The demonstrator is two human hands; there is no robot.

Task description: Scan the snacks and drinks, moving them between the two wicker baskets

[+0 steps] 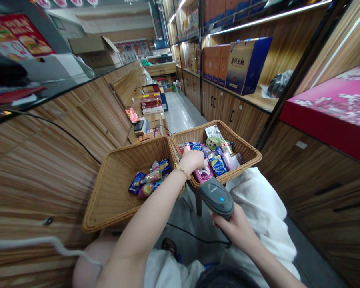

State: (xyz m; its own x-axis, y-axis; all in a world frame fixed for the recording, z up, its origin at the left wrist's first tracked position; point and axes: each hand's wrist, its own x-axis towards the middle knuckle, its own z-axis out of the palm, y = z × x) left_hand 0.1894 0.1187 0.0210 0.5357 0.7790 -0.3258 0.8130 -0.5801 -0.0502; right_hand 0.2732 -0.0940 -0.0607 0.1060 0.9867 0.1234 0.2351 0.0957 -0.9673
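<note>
Scanner cord [195,235] worries me most: my right hand [232,232] is closed around a corded barcode scanner [216,199], and a snag could yank it loose. My left hand [192,160] is curled down over snack packets [217,165] in the right wicker basket [228,138], grip unclear; a careless pull could tip that basket against the left wicker basket [114,196].

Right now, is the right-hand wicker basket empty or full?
Full: the wicker basket is heaped with wrapped snacks and a green plush toy, with the left hand over them.
</note>
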